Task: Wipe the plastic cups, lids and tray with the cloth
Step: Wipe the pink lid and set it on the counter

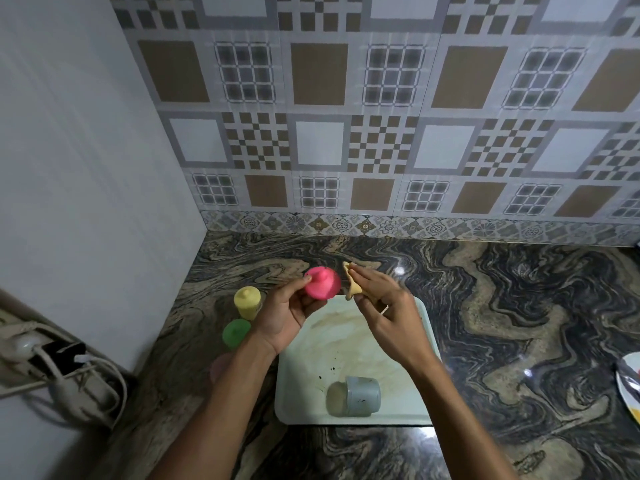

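My left hand [289,311] holds a pink lidded cup [322,283] up above the counter, fingers curled round it. Just to its right, my right hand [382,311] pinches a small beige cloth [352,283], a little apart from the cup. Below both hands lies a pale, stained tray [346,344]. A grey-blue cup [355,396] lies on its side near the tray's front edge. Left of the tray stand a yellow lidded cup [246,301] and a green cup [235,332]. A pale pink cup [220,367] is partly hidden behind my left forearm.
The marbled dark counter [502,323] stretches to the right. A plate's edge [628,386] shows at the far right. A white wall [86,202] closes the left side, with a power strip and cables [52,362] at its foot. Patterned tiles [346,116] back the counter.
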